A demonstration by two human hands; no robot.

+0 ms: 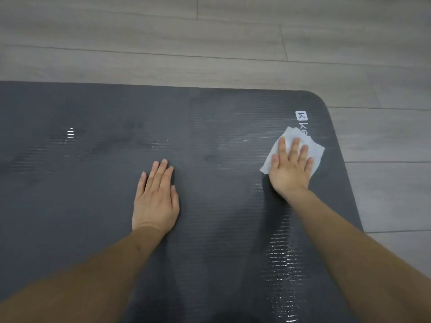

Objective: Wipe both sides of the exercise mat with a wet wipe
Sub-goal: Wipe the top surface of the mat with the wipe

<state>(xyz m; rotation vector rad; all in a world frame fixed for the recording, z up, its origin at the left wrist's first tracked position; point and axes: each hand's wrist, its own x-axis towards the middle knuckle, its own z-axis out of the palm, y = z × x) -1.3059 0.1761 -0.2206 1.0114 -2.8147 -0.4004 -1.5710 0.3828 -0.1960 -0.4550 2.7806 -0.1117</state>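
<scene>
A dark grey ribbed exercise mat (93,183) lies flat on the floor and fills most of the view, its rounded far right corner in sight. My right hand (290,167) presses a white wet wipe (313,149) flat onto the mat near that corner, fingers straight and spread, partly covering a white logo (301,115). My left hand (155,201) rests palm down on the middle of the mat, fingers straight and together. Wet shiny streaks show on the mat below the right hand and at the left.
Grey wood-look floor planks (210,43) run beyond the mat's far edge and along its right side (391,183). Nothing else lies on the floor in view.
</scene>
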